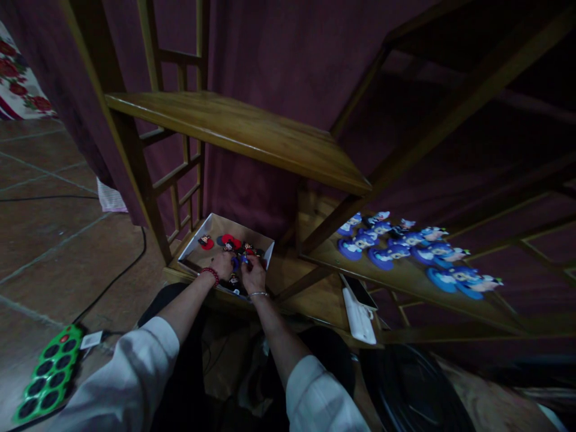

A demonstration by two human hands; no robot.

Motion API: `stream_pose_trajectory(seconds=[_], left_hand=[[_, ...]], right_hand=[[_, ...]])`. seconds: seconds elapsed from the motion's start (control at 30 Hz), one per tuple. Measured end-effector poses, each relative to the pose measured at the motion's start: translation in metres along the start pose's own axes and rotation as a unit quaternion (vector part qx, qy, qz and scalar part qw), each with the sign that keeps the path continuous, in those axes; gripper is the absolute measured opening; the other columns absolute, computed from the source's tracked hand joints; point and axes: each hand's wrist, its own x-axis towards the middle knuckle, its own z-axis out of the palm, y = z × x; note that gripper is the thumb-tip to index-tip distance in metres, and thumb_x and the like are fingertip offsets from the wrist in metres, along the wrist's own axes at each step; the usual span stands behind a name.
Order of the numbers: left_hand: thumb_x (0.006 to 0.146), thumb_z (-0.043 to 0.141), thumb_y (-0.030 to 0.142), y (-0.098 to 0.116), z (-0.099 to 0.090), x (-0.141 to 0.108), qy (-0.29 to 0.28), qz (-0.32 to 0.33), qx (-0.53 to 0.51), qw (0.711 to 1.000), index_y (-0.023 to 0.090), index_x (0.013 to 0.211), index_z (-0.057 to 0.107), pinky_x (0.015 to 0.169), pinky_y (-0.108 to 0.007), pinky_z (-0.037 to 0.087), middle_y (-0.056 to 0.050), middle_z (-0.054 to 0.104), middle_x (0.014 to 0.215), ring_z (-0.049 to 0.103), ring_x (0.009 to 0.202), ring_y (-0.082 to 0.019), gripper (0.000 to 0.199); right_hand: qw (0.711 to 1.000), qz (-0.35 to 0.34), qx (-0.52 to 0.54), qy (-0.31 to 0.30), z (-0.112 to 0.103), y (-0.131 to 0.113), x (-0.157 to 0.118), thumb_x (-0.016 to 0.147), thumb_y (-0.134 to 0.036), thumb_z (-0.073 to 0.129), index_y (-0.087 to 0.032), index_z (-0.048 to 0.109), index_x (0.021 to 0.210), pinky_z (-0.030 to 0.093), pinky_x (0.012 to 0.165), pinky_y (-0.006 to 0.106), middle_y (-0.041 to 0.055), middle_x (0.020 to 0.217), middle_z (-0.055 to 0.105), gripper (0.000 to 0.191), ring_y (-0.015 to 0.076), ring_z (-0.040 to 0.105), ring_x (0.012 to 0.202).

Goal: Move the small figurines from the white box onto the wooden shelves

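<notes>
A white-edged box (189,255) sits on the low wooden shelf and holds several small figurines with red, black and blue parts. One red figurine (206,242) lies apart at the box's left side. My left hand (222,265), with a red beaded bracelet at the wrist, reaches into the box, its fingers bent down among the figurines. My right hand (254,275), wearing a thin bangle, is beside it with its fingers closed on a small blue figurine (245,258). What the left fingertips hold, if anything, is hidden.
Several blue-and-white figurines (390,253) stand on the right shelf. Below lie a dark phone (360,292) and a white object (359,318). A wooden shelf board (238,129) overhangs the box. A green power strip (49,373) and black cable lie on the floor at left.
</notes>
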Motion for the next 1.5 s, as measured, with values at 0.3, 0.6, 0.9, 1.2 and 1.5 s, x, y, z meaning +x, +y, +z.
stream_pose_trajectory(seconds=[0.3, 0.6, 0.9, 1.2, 1.5], left_hand=[[0.072, 0.042, 0.007, 0.002, 0.006, -0.001, 0.009, 0.031, 0.071, 0.997, 0.022, 0.116, 0.053, 0.079, -0.028, 0.044, -0.011, 0.064, 0.100, 0.059, 0.094, -0.019, 0.047], [0.073, 0.044, 0.011, -0.002, -0.004, -0.012, 0.003, 0.049, 0.052, 0.997, 0.026, 0.117, 0.053, 0.083, -0.027, 0.043, -0.007, 0.063, 0.104, 0.057, 0.098, -0.018, 0.047], [0.074, 0.044, 0.013, -0.007, -0.001, -0.010, 0.026, 0.076, 0.070, 0.994, 0.021, 0.107, 0.060, 0.085, -0.027, 0.042, -0.009, 0.059, 0.109, 0.056, 0.098, -0.019, 0.037], [0.076, 0.042, 0.013, 0.000, -0.006, -0.007, 0.041, 0.104, -0.137, 0.984, 0.023, 0.114, 0.055, 0.086, -0.021, 0.041, 0.000, 0.061, 0.108, 0.055, 0.098, -0.012, 0.041], [0.072, 0.050, 0.015, -0.002, 0.004, 0.000, 0.042, 0.123, -0.275, 0.953, 0.015, 0.097, 0.064, 0.077, -0.025, 0.045, -0.005, 0.066, 0.089, 0.058, 0.080, -0.015, 0.028]], right_hand=[[0.969, 0.143, 0.200, 0.015, 0.000, 0.002, -0.002, 0.071, -0.031, 0.050, -0.021, 0.056, 0.087, 0.050, 0.070, 0.025, -0.0004, 0.083, 0.064, 0.019, 0.0125, 0.061, 0.076], [0.806, 0.226, 0.546, 0.042, 0.005, -0.005, -0.003, 0.058, -0.027, 0.066, -0.018, 0.053, 0.078, 0.052, 0.057, 0.024, -0.0036, 0.065, 0.061, 0.026, 0.0105, 0.060, 0.056], [0.756, 0.249, 0.604, 0.040, -0.004, -0.011, -0.007, 0.066, -0.020, 0.064, -0.016, 0.052, 0.079, 0.052, 0.058, 0.022, -0.0033, 0.061, 0.062, 0.018, 0.0095, 0.061, 0.053], [0.737, 0.288, 0.611, 0.029, -0.008, -0.013, -0.005, 0.070, -0.016, 0.062, -0.015, 0.054, 0.074, 0.050, 0.051, 0.018, -0.0034, 0.056, 0.061, 0.009, 0.0082, 0.060, 0.051], [0.779, 0.272, 0.566, -0.002, -0.010, -0.012, -0.004, 0.067, -0.030, 0.065, -0.018, 0.057, 0.073, 0.042, 0.042, 0.016, -0.0036, 0.052, 0.061, 0.016, 0.0081, 0.056, 0.045]])
